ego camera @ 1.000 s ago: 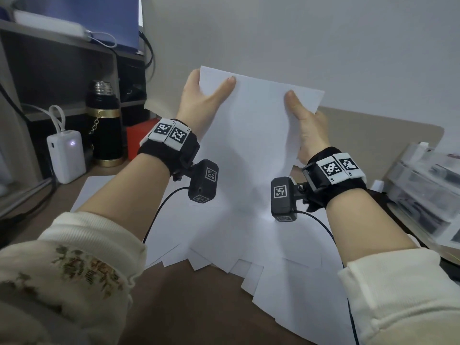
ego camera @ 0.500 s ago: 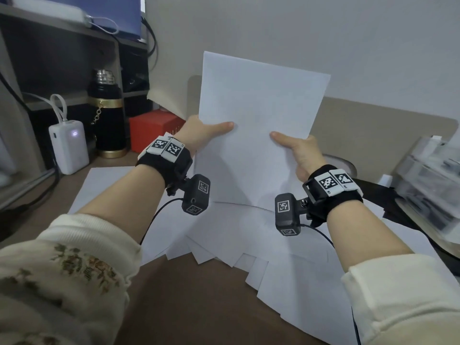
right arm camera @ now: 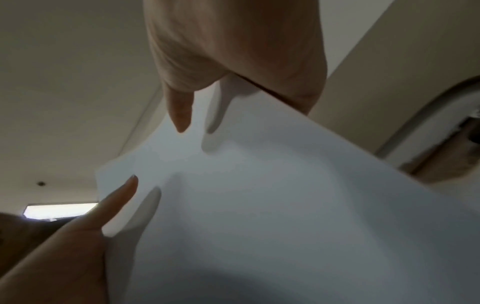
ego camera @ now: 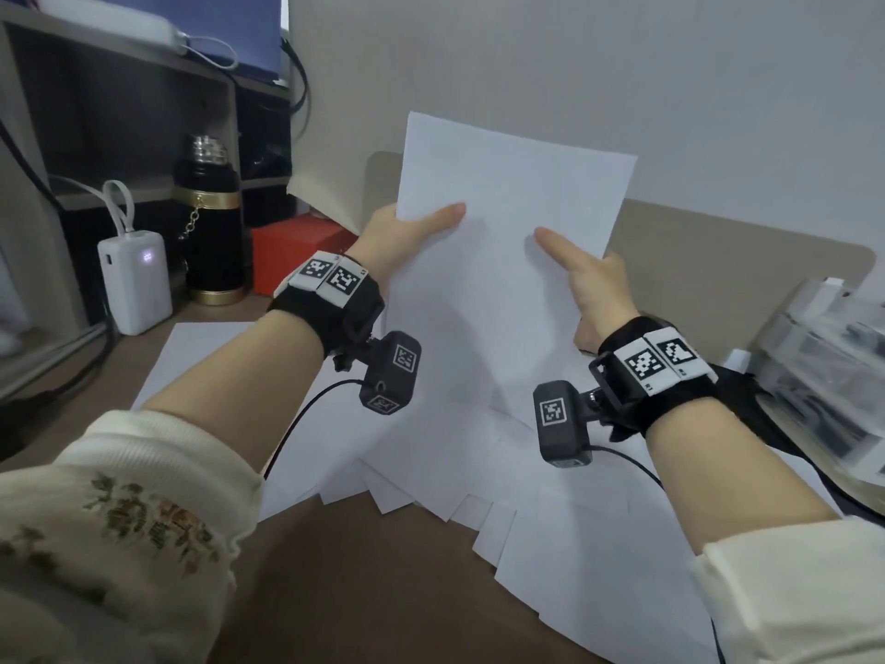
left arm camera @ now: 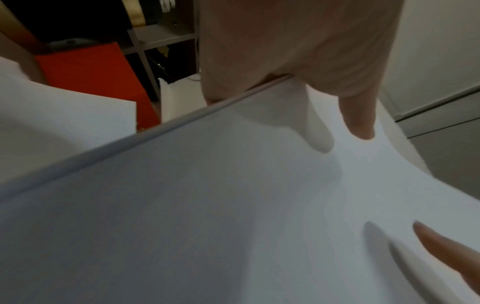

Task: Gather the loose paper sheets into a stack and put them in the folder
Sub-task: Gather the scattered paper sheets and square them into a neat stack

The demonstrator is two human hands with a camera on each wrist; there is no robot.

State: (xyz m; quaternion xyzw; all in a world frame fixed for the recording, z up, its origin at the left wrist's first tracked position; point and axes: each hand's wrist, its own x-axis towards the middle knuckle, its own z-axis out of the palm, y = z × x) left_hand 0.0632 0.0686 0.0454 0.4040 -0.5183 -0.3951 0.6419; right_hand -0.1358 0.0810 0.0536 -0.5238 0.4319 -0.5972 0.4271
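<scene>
Spreading across the brown desk [ego camera: 364, 582], loose paper sheets [ego camera: 565, 543] lie fanned and overlapping, their corners jutting toward the person. Above them a stack of white sheets [ego camera: 503, 261] is held upright, its lower edge seeming to rest on the spread sheets, though the wrist cameras partly hide that spot. The left hand [ego camera: 407, 234] grips the stack's left edge, thumb laid flat across the front face and the fingers behind; the right hand [ego camera: 586, 280] grips the right edge the same way, thumb pointing inward. At the left a black flask [ego camera: 208, 218] stands beside a white power bank [ego camera: 136, 280], with a red box [ego camera: 297, 251] just behind the left wrist.
</scene>
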